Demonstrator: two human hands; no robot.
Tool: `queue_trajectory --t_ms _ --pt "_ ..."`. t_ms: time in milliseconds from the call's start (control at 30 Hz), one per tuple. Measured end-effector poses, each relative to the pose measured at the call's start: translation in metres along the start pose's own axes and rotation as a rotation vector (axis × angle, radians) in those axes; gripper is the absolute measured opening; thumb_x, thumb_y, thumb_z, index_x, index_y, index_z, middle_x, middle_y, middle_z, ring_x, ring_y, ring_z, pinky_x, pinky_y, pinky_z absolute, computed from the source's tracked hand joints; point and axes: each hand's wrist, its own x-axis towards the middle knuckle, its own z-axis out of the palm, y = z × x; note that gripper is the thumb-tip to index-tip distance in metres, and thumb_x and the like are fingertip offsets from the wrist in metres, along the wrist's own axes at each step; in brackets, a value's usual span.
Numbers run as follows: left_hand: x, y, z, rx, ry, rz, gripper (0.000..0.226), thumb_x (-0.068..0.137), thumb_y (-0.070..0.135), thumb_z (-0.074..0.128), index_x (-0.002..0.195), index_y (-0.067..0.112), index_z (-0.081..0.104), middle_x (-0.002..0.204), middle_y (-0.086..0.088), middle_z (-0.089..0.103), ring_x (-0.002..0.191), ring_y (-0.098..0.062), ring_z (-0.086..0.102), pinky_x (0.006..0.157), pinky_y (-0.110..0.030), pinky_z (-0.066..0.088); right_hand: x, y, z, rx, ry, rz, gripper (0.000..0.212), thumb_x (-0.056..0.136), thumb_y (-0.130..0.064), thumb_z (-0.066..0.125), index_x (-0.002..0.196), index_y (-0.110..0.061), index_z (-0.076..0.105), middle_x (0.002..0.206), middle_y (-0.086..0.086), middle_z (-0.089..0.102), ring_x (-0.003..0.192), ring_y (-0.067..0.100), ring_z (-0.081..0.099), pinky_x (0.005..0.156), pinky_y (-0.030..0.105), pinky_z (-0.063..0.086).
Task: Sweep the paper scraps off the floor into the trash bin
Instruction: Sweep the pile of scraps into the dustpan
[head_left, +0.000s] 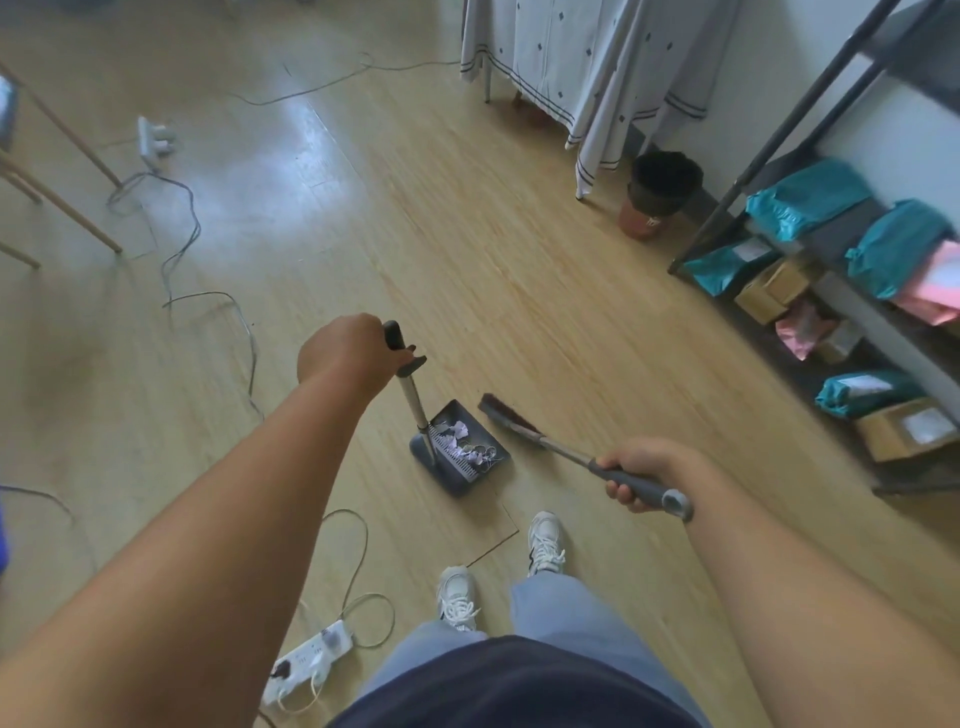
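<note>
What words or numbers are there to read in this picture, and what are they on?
Nothing here can be read.
Trash bin: small white mark near its base, too blurred to read.
Teal parcels: white labels, too blurred.
Cardboard box: white label, too blurred.

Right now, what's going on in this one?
A person is sweeping up. The left hand grips the top of the long handle of the dustpan, and the right hand grips the handle of the broom, whose bristle head is just beside the pan's open edge. Paper scraps lie in the dustpan, which seems to rest on the wooden floor. The trash bin stands farther off by the hanging cloth, so emptying the pan is not yet done.
</note>
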Motion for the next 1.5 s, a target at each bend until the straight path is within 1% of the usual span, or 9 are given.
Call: queue_trajectory --t_ms 167,400,633,833,1000,1133,1267,1367,1500 --pt "0.000 0.000 0.004 0.039 0.025 0.021 0.029 0.085 0.041 0.062 0.079 0.013 0.057 0.067 -0.003 0.052 0.069 -0.026 0.058 0.056 -0.026 0.038 -0.031 -0.017 -0.023 -0.027 -0.092 0.009 0.017 0.103 -0.022 0.039 0.109 -0.010 0.049 0.054 0.002 0.050 0.028 0.007 0.043 0.029 0.012 0.034" --pt "-0.007 -0.003 0.005 0.022 0.002 0.005 0.031 0.084 0.043 0.063 0.080 0.013 0.058 0.067 -0.002 0.050 0.069 -0.026 0.057 0.056 -0.027 0.039 -0.041 -0.035 -0.015 -0.082 0.011 -0.086 0.016 0.103 -0.019 0.037 0.097 -0.012 0.050 0.063 0.004 0.048 0.028 0.007 0.044 0.031 0.011 0.034" --pt "-0.011 -0.002 0.005 0.006 -0.005 -0.004 0.034 0.086 0.040 0.062 0.063 0.018 0.048 0.064 -0.001 0.049 0.066 -0.025 0.054 0.054 -0.024 0.036 -0.001 -0.021 0.023 -0.065 0.064 -0.076 0.021 0.104 -0.018 0.033 0.087 -0.013 0.044 0.064 0.006 0.043 0.023 0.008 0.041 0.033 0.010 0.033" --pt "-0.007 -0.003 0.006 0.001 0.001 -0.005 0.029 0.086 0.042 0.063 0.087 0.013 0.060 0.067 -0.001 0.051 0.066 -0.023 0.055 0.056 -0.026 0.040 -0.030 -0.026 0.006 -0.185 -0.038 -0.025 0.015 0.102 -0.019 0.039 0.108 -0.008 0.048 0.059 0.004 0.050 0.031 0.007 0.043 0.034 0.014 0.035" --pt "-0.008 -0.004 0.002 -0.050 -0.031 -0.020 0.030 0.084 0.042 0.067 0.087 0.013 0.058 0.067 -0.001 0.051 0.068 -0.024 0.056 0.056 -0.027 0.041 -0.058 -0.039 -0.009 -0.219 -0.018 -0.042 0.014 0.101 -0.019 0.042 0.104 -0.008 0.051 0.064 0.004 0.050 0.033 0.007 0.045 0.035 0.016 0.035" --pt "-0.014 -0.005 0.000 -0.103 -0.014 -0.059 0.031 0.089 0.035 0.063 0.070 0.015 0.050 0.063 -0.001 0.048 0.064 -0.023 0.053 0.054 -0.025 0.037 -0.053 -0.046 0.004 -0.190 0.063 -0.097 0.014 0.101 -0.016 0.042 0.106 -0.007 0.050 0.063 0.007 0.050 0.032 0.010 0.045 0.034 0.015 0.037" --pt "-0.019 -0.017 -0.005 -0.152 0.023 -0.099 0.027 0.091 0.037 0.062 0.078 0.013 0.057 0.065 -0.002 0.047 0.071 -0.027 0.053 0.059 -0.028 0.038 -0.036 -0.053 0.014 -0.118 0.124 -0.168 0.012 0.102 -0.014 0.038 0.096 -0.008 0.047 0.064 0.007 0.047 0.025 0.009 0.044 0.034 0.011 0.035" --pt "-0.023 -0.035 -0.010 -0.167 0.011 -0.150 0.038 0.091 0.036 0.063 0.062 0.018 0.044 0.063 0.000 0.046 0.068 -0.026 0.051 0.057 -0.027 0.036 -0.017 -0.060 0.026 -0.054 0.121 -0.159 0.016 0.102 -0.016 0.039 0.091 -0.009 0.048 0.065 0.006 0.047 0.025 0.009 0.044 0.032 0.012 0.035" --pt "-0.025 -0.053 -0.011 -0.173 0.005 -0.204 0.041 0.090 0.036 0.063 0.060 0.018 0.042 0.061 0.000 0.046 0.067 -0.025 0.050 0.058 -0.025 0.035 0.002 -0.059 0.054 -0.047 0.089 -0.123 0.013 0.101 -0.017 0.040 0.096 -0.008 0.048 0.066 0.007 0.048 0.025 0.010 0.045 0.033 0.014 0.038"
